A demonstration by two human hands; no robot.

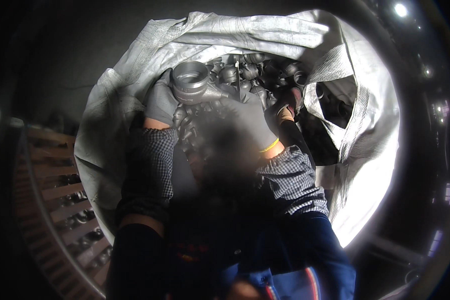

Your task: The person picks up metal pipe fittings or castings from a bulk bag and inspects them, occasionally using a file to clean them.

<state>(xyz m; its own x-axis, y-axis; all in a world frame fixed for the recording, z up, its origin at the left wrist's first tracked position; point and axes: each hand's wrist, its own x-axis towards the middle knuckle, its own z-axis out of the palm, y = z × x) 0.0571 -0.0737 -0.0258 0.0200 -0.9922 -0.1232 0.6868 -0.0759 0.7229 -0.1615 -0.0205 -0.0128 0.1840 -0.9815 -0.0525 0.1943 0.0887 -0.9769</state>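
Observation:
My left hand (pixel 160 101), in a grey glove, grips the left side of a dark grey metal casting (pixel 189 89). The casting has a round, open collar facing up and a narrower neck running right. Beside that neck is my right hand (pixel 250 114), also gloved in grey, with its fingers closed. A thin, upright blade-like tool (pixel 238 82) rises from it; its lower end is hidden. Underneath lie many smaller rounded metal castings (pixel 230 75) inside a large white woven bulk bag (pixel 115 100). A dark blur covers the area between my forearms.
Another person's gloved hand (pixel 289 104), with a dark sleeve, reaches into the bag right of my right hand. A bag strap (pixel 330 70) loops at the right. Left of the bag stands a slatted crate (pixel 67 192) with metal parts behind its slats.

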